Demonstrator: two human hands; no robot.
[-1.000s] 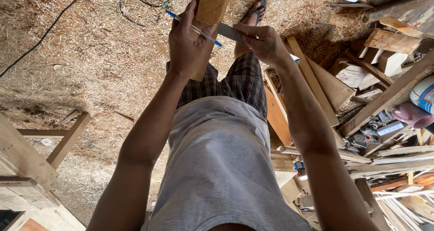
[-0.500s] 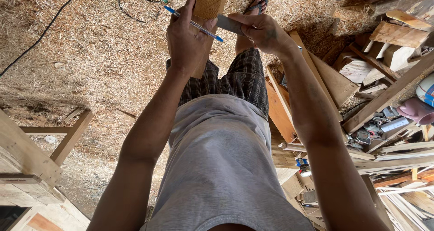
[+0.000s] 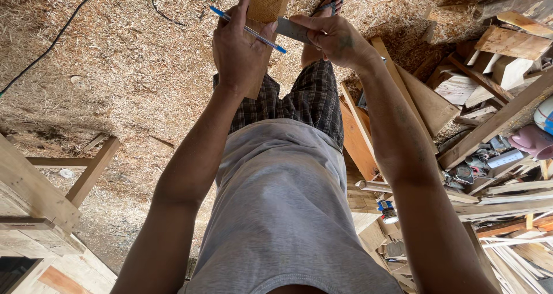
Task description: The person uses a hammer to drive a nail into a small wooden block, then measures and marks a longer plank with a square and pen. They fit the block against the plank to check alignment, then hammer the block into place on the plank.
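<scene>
**A:** What fills the ground?

**B:** A floor strewn with pale wood shavings (image 3: 115,69), spreading from nine to twelve o'clock. A heap of rough timber offcuts and planks (image 3: 489,98) sits at three o'clock.

**A:** And the piece being worked on?

**B:** A tan, squared wooden block (image 3: 268,0) stands at twelve o'clock, in front of the person's checked shorts.

**A:** The hands?

**B:** The left hand (image 3: 239,55) is wrapped around the block's near face and pinches a slim blue pen (image 3: 247,29) that slants across the wood. The right hand (image 3: 337,40), at one o'clock, is closed on a flat grey metal ruler (image 3: 292,30) laid against the block's right side, touching it.

**A:** Anything smaller?

**B:** A thin black cable (image 3: 52,43) at ten o'clock; a sandalled foot (image 3: 331,0) just right of the block.
</scene>
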